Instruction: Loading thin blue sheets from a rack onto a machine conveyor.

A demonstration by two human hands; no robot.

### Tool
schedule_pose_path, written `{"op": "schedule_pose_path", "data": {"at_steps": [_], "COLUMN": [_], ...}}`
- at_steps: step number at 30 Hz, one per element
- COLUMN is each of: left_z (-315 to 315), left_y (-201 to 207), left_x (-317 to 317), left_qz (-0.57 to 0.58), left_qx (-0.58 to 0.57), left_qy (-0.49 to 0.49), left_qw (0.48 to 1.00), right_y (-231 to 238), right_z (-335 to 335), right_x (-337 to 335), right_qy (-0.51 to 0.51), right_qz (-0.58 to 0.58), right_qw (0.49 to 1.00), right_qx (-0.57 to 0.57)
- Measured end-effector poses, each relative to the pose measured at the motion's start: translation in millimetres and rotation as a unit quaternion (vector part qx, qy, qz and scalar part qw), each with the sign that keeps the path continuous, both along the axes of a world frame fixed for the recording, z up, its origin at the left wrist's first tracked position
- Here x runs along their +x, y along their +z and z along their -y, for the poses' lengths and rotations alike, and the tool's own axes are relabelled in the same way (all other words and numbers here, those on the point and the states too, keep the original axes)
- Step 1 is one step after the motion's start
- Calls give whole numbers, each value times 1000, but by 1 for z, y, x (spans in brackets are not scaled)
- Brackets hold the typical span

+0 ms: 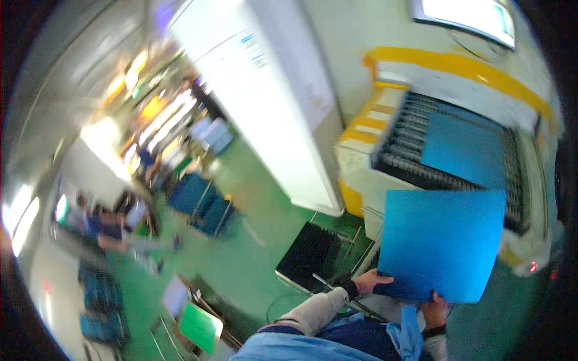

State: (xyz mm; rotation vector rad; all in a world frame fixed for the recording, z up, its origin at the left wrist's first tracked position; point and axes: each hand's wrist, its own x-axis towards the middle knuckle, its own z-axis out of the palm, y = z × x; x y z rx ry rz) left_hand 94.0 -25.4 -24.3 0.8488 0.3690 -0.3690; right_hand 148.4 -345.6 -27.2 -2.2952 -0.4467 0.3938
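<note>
A large flat blue sheet (pixel 442 243) is held up in front of me at the lower right. My left hand (pixel 370 281) is closed on its lower left corner, thumb lying over the face. At the bottom edge my right hand (pixel 435 310) grips the same sheet, with a fingertip showing on the front. Just beyond it, a second blue sheet (pixel 460 144) lies on a bed of dark rollers (pixel 403 141) in a white and yellow machine. The held sheet covers the near part of that roller bed.
A tall white cabinet (pixel 259 96) stands left of the machine. Below it sits a black bristled rack (pixel 308 253) on the green floor. A green panel on a stand (pixel 200 328) is at my lower left. Blue crates (pixel 201 201) and a blurred person (pixel 108 222) are farther left.
</note>
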Motion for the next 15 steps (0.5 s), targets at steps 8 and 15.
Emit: {"op": "schedule_pose_path", "data": {"at_steps": [8,15], "left_z": [-13,-6], "left_y": [26,14], "left_x": [0,-8], "left_qz": [106,105], "left_qx": [115,85], "left_qy": [-49,-36], "left_qw": [986,990], "right_y": [-37,-39], "right_z": [3,29], "right_x": [22,32], "right_qy": [-201,-166], "right_qz": [-381,-473], "right_qw": [748,707], "right_qx": [505,500]}}
